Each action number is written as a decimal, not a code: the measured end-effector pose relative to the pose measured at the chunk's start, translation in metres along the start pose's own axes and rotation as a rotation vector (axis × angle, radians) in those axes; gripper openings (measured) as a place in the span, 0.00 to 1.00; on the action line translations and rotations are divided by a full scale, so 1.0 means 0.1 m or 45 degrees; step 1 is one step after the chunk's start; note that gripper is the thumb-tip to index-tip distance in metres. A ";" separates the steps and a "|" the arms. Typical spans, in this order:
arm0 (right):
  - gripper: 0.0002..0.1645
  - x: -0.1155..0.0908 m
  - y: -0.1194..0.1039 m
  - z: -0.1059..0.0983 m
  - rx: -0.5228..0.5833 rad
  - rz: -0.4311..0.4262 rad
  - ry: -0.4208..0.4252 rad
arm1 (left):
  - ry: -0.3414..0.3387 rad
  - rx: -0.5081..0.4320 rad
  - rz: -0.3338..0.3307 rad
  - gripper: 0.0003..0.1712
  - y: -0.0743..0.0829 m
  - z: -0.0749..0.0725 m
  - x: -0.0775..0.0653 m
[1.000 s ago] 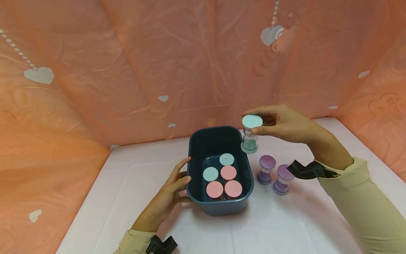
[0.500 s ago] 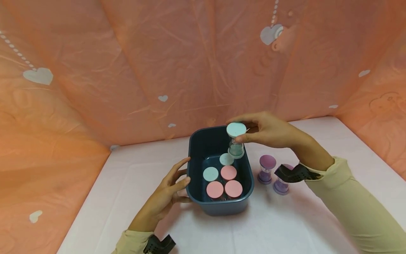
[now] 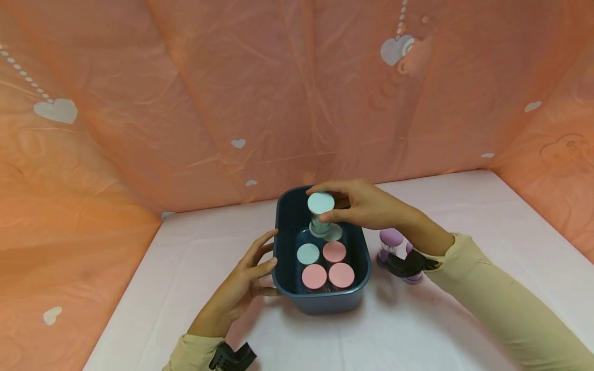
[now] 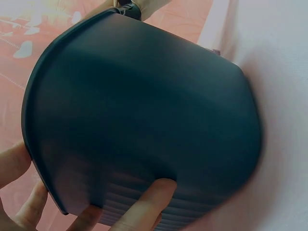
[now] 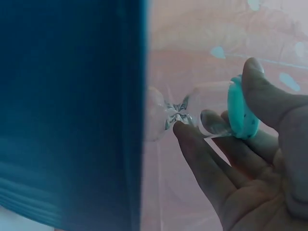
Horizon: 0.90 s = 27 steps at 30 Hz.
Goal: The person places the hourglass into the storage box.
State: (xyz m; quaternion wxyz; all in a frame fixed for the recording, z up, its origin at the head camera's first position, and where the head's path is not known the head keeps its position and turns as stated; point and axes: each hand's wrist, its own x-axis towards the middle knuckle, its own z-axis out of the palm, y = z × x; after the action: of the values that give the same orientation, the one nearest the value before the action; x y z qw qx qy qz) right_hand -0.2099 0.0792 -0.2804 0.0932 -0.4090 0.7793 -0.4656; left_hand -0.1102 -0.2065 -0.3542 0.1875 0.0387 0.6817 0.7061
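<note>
My right hand [image 3: 366, 206] holds a sand timer [image 3: 321, 202] with mint-green ends by its upper part, over the far half of a dark blue bin [image 3: 327, 305]. In the right wrist view the timer's clear glass waist [image 5: 178, 114] shows between the fingers, and its lower end is hidden behind the bin wall. My left hand [image 3: 241, 286] rests its spread fingers against the bin's left side; fingertips [image 4: 166, 186] touch the outer wall in the left wrist view. Inside the bin stand two mint timers, one at mid-left [image 3: 308, 254], and three pink timers [image 3: 314, 276].
Two purple sand timers [image 3: 391, 237] stand on the white cloth [image 3: 417, 330] right of the bin, partly hidden by the right wrist's black strap [image 3: 408, 264]. An orange sheet with pale hearts [image 3: 278, 103] hangs behind and at the sides.
My right hand has carried the mint sand timer leftward and down, from right of the bin across its rim to over the inside. The left hand and the bin have stayed put.
</note>
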 end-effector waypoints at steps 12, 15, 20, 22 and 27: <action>0.31 0.16 0.08 0.15 -0.071 0.014 -0.040 | 0.006 -0.002 0.006 0.35 -0.01 0.01 0.00; 0.30 0.20 0.11 0.19 -0.100 0.025 -0.076 | 0.000 0.000 0.013 0.35 -0.01 0.01 0.00; 0.28 0.23 0.21 0.25 -0.231 -0.003 -0.164 | -0.017 0.009 0.019 0.35 -0.01 0.01 0.00; 0.28 0.24 0.23 0.27 -0.309 -0.023 -0.191 | -0.023 0.011 0.021 0.35 -0.01 0.01 0.00; 0.30 0.26 0.24 0.29 -0.436 -0.003 -0.265 | -0.017 0.016 0.021 0.35 -0.01 0.01 0.00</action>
State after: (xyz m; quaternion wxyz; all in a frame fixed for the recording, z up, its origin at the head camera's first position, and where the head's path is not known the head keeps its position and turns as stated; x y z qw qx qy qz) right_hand -0.2247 0.0468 -0.3089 0.1019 -0.4657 0.8327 -0.2816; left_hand -0.1095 -0.2053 -0.3553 0.1858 0.0501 0.6845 0.7031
